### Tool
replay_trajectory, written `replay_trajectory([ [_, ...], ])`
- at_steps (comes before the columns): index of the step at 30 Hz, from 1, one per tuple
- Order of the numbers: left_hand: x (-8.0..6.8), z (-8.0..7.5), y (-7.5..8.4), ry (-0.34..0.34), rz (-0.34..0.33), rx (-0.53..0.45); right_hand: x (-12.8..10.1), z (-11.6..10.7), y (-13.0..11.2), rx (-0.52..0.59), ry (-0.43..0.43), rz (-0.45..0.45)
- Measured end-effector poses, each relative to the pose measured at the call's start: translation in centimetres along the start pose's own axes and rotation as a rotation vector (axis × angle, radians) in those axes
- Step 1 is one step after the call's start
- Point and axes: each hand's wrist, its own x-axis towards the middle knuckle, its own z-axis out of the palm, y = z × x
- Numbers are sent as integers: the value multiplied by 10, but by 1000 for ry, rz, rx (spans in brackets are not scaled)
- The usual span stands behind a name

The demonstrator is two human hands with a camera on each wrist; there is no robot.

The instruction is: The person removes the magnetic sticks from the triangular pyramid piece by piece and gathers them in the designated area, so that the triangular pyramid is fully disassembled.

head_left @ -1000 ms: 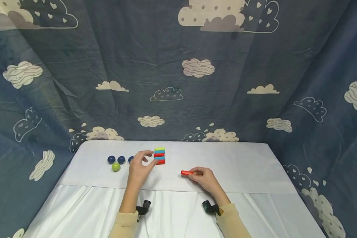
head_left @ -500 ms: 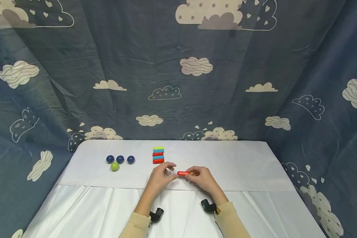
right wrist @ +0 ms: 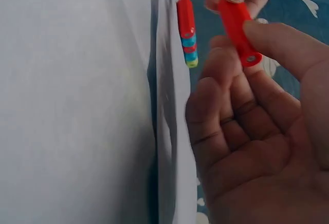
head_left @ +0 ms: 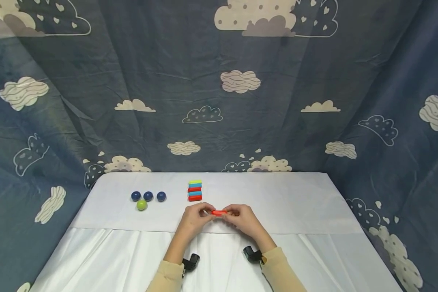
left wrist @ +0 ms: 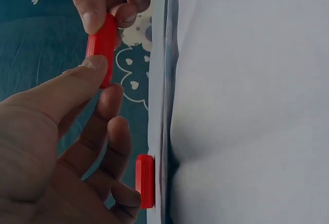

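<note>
A short red bar [head_left: 218, 212] [left wrist: 102, 41] [right wrist: 237, 29] is held just above the white table [head_left: 295, 202], between both hands. My left hand [head_left: 197, 217] pinches its left end with thumb and fingers [left wrist: 85, 75]. My right hand [head_left: 241, 217] pinches its right end between thumb and fingers [right wrist: 272, 44]. Behind the hands, a row of coloured bars [head_left: 195, 190] [right wrist: 188, 41] in yellow, blue and red lies on the table; its nearest red bar [left wrist: 145, 180] shows in the left wrist view.
Three dark blue balls [head_left: 148, 196] and a green ball [head_left: 141, 205] lie at the left of the table. A blue cloud-patterned curtain [head_left: 219, 89] hangs behind and at both sides. The white cloth drapes over the near edge.
My left hand left the row of bars and moved right to the red bar. My right hand brought that bar left; both hands now pinch it.
</note>
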Motion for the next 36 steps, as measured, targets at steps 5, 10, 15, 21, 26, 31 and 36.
replay_trajectory([
  [5, 2, -9, -4, 52, -22, -36, 7, 5, -11, -6, 13, -3],
  [10, 4, -17, -10, 120, -71, -73, 19, 14, -24, -56, 33, -15],
  [15, 5, -23, -13, 238, -109, -101, 32, 25, -36, -61, 73, -34],
  [21, 5, -25, -13, 392, -140, -83, 43, 39, -45, 63, 134, 6],
  [26, 7, -24, -16, 502, -178, -48, 49, 54, -49, 124, 211, 33],
  [31, 8, -23, -19, 557, -212, 8, 52, 66, -48, 162, 257, 57],
  [36, 9, -21, -26, 560, -269, 64, 50, 75, -42, 196, 234, 95],
])
